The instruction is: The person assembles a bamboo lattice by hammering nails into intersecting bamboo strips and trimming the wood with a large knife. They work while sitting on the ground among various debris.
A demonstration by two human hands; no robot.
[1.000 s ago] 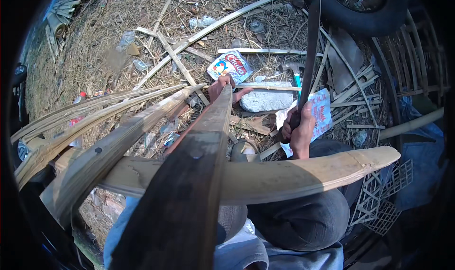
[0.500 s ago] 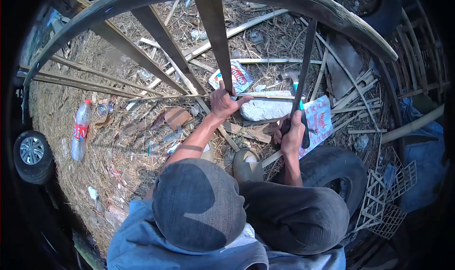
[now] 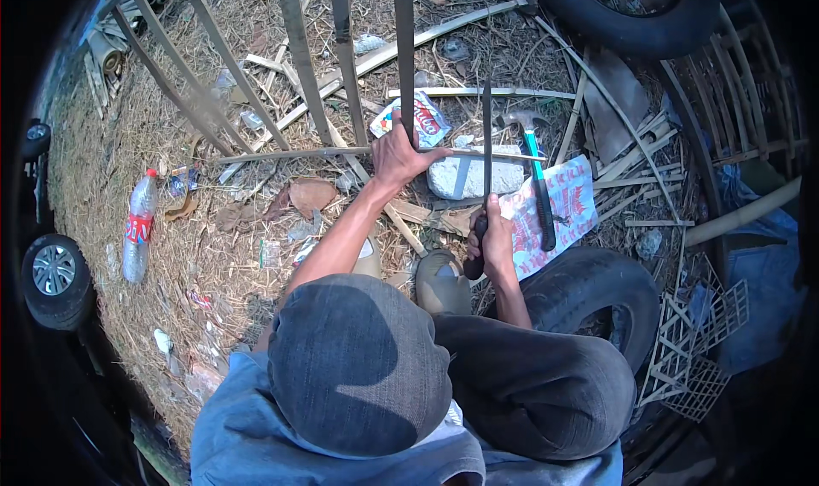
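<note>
My left hand (image 3: 397,155) is closed around the foot of an upright slat (image 3: 404,51), where it meets a thin wooden crosspiece (image 3: 299,154). Several more slats rise from that crosspiece to the left. In my right hand (image 3: 496,240) is the dark handle of a long-bladed knife (image 3: 488,136), its narrow blade pointing away from me. The blade crosses the crosspiece's right part; whether they touch I cannot tell. Below that part lies a whitish block (image 3: 503,179). A claw hammer (image 3: 541,187) with a teal and black handle lies right of the knife.
Under the hammer is a printed white sheet (image 3: 573,204). A tyre (image 3: 589,290) lies beside my right knee, another tyre (image 3: 627,29) at the far right. A plastic bottle (image 3: 139,230) is on the straw at left. Loose wooden strips (image 3: 426,51) and a lattice piece (image 3: 682,358) lie around.
The slatted frame has shifted, and its curved far rail has left the view. My right hand has moved left with the knife, uncovering the hammer. My left hand keeps its hold.
</note>
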